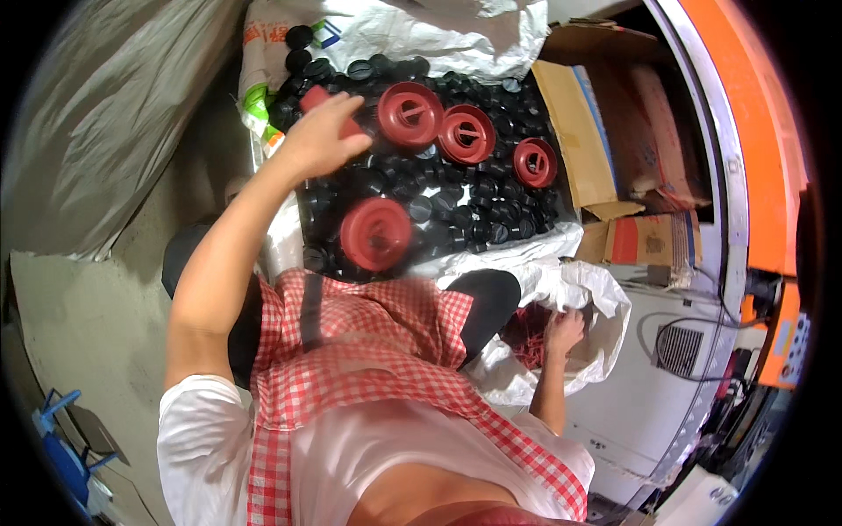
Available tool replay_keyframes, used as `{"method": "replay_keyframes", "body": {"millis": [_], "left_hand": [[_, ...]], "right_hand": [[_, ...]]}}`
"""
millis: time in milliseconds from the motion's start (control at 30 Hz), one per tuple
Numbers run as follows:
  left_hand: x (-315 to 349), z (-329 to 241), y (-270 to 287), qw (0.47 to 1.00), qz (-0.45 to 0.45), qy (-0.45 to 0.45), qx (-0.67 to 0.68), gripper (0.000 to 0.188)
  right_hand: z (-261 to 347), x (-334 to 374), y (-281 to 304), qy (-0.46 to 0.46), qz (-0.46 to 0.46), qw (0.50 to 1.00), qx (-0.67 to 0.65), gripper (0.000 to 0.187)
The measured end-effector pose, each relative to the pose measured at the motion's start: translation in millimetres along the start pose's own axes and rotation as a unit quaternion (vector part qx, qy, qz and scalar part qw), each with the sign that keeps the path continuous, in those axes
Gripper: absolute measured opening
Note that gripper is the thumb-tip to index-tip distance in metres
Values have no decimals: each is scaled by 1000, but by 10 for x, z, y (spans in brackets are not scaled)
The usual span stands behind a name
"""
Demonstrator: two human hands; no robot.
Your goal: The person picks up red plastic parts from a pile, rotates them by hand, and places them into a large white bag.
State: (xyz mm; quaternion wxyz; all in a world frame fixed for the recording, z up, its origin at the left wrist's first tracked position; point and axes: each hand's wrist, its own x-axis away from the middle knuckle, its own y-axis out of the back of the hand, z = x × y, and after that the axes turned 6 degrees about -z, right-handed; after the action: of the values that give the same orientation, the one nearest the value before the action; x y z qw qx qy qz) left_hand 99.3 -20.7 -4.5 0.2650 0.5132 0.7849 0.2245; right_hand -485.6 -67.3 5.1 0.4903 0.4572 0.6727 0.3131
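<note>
The surface before the seated person is a broad heap of small black caps (504, 210), bordered by white sacking (395, 44) along its far and near sides; whatever bears the heap is hidden. Four red round parts (410, 112) lie on the caps: three staggered across the far half, one nearer the person's checked apron (368, 377). The left hand (335, 133) is closed around another red piece (313, 98) over the heap's left side. The right hand (566, 331) reaches into an open white sack (614, 307) beside the knee, among dark red pieces (526, 337); its fingers are too hidden to tell whether it grips any.

Right of the heap stands an open cardboard box (574, 127), then an orange frame (745, 131) and a pale vented cabinet (640, 421). On the left, whitish sheeting (96, 114) hangs above a grey floor (114, 324).
</note>
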Motion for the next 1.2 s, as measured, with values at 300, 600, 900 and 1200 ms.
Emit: {"method": "replay_keyframes", "body": {"millis": [300,600,900,1200], "left_hand": [[70,-337,-42,986,129,25,-102,85],[91,-241,-98,992,103,7,-78,79],[-45,-228,-65,743,72,261,612,59],[227,-442,-284,717,100,232,649,49]], "right_hand": [[3628,-1357,-242,455,31,798,-394,80],[4639,-1785,-411,521,190,814,-172,97],[3433,-963,874,31,466,120,-876,90],[3044,-325,1199,-79,293,226,-926,73]]}}
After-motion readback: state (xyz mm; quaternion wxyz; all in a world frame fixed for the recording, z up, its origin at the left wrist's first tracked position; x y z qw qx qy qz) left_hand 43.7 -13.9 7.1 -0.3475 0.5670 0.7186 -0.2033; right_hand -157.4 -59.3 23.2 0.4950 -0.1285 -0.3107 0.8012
